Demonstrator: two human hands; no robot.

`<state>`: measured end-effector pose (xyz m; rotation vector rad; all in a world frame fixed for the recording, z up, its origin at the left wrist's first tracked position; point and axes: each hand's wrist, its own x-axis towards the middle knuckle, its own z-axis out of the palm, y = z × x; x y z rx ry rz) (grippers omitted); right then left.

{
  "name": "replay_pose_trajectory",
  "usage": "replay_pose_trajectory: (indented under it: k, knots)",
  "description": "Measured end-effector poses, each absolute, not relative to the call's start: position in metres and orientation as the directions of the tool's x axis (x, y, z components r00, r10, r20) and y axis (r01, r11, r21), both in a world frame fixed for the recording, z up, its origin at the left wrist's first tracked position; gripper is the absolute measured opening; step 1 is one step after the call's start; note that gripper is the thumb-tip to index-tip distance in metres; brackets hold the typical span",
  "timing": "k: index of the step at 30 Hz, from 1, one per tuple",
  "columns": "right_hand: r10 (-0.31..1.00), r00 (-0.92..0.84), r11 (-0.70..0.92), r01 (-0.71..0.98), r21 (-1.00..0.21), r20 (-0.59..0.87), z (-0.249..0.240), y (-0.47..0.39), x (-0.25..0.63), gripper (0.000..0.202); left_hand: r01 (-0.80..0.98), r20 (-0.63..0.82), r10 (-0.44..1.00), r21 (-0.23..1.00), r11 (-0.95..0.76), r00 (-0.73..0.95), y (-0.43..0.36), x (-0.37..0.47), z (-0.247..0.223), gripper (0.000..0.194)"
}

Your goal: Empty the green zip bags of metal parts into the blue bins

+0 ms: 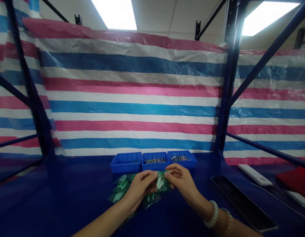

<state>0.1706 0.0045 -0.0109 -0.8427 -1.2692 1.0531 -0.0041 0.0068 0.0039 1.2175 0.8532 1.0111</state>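
A small green plastic bag (162,182) is held up between both hands, over the blue table. My left hand (144,183) pinches its left edge, and my right hand (178,177) grips its upper right side with the fingertips. More green bags (121,188) lie in a pile beside and partly behind my left forearm. Another green bag (152,198) rests just below the held one. Behind the hands stand three blue bins in a row: the left bin (126,167) looks nearly empty, while the middle bin (154,166) and right bin (189,163) hold small metal parts.
On the right of the table (76,197) lie a dark flat tray-like object (243,202), a white device (255,174) with a cable, and a red cloth (295,181). Dark blue rack posts (225,98) rise at both sides, before a striped sheet (137,108).
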Motion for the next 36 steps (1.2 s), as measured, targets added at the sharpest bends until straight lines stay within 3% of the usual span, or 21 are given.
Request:
replay_pose_trajectory:
  k: [4,8,11,14,16,18,20,21,23,25,28,30,32,33,36]
  knots:
    - [0.953,-0.004,0.300,-0.140,-0.944,0.303,-0.009,-0.001,0.169,0.038,-0.162,-0.019,0.951,0.984,0.071,0.308,0.001,-0.003,0.004,0.033]
    - [0.978,-0.065,0.178,-0.240,-0.954,0.199,-0.006,-0.004,0.170,0.039,-0.137,0.001,0.972,0.990,0.032,0.234,0.000,-0.004,0.003,0.033]
    - [0.976,-0.150,0.117,-0.256,-0.960,0.159,-0.005,-0.002,0.173,0.038,-0.060,0.103,0.977,0.994,-0.093,0.186,0.000,-0.006,0.003,0.026]
    - [0.932,-0.149,0.317,-0.112,-0.942,0.332,-0.003,0.000,0.177,0.023,0.109,0.354,0.913,0.918,-0.380,0.202,-0.002,-0.011,0.007,0.014]
    - [0.799,-0.146,0.596,0.058,-0.801,0.584,0.000,-0.003,0.181,0.006,0.227,0.642,0.705,0.669,-0.707,0.302,-0.003,-0.016,0.014,0.003]
    - [0.535,-0.229,0.840,0.245,-0.484,0.813,0.004,-0.009,0.186,0.011,0.283,0.830,0.327,0.214,-0.935,0.452,-0.004,-0.022,0.021,0.013]
    - [0.273,-0.366,0.921,0.366,-0.132,0.890,0.008,-0.016,0.190,0.020,0.280,0.836,0.002,-0.181,-0.943,0.548,-0.005,-0.028,0.026,0.017]
    - [0.189,-0.420,0.918,0.397,-0.007,0.888,0.009,-0.019,0.192,0.021,0.277,0.821,-0.098,-0.298,-0.913,0.563,-0.005,-0.030,0.027,0.016]
    - [0.119,-0.477,0.897,0.427,0.111,0.871,0.009,-0.022,0.193,0.022,0.269,0.805,-0.173,-0.381,-0.885,0.568,-0.007,-0.032,0.027,0.013]
    - [0.140,-0.476,0.897,0.432,0.092,0.868,0.007,-0.021,0.192,0.022,0.245,0.807,-0.099,-0.290,-0.925,0.582,-0.009,-0.033,0.024,0.015]
    - [0.272,-0.410,0.895,0.440,-0.072,0.871,0.001,-0.013,0.186,0.025,0.316,0.809,0.264,0.103,-0.943,0.525,-0.005,-0.038,0.026,0.013]
    - [0.358,-0.355,0.876,0.449,-0.179,0.864,-0.003,-0.006,0.183,0.032,0.442,0.749,0.552,0.382,-0.812,0.367,0.010,-0.050,0.036,0.006]
    - [0.421,-0.331,0.856,0.454,-0.248,0.844,-0.006,-0.001,0.182,0.035,0.564,0.620,0.769,0.584,-0.584,0.155,0.035,-0.066,0.050,0.009]
    - [0.449,-0.328,0.845,0.457,-0.277,0.831,-0.007,0.001,0.181,0.034,0.630,0.508,0.859,0.650,-0.425,0.055,0.051,-0.074,0.058,0.014]
    - [0.541,-0.330,0.807,0.464,-0.366,0.774,-0.011,0.005,0.180,0.031,0.703,0.312,0.950,0.669,-0.241,0.029,0.098,-0.090,0.068,0.017]
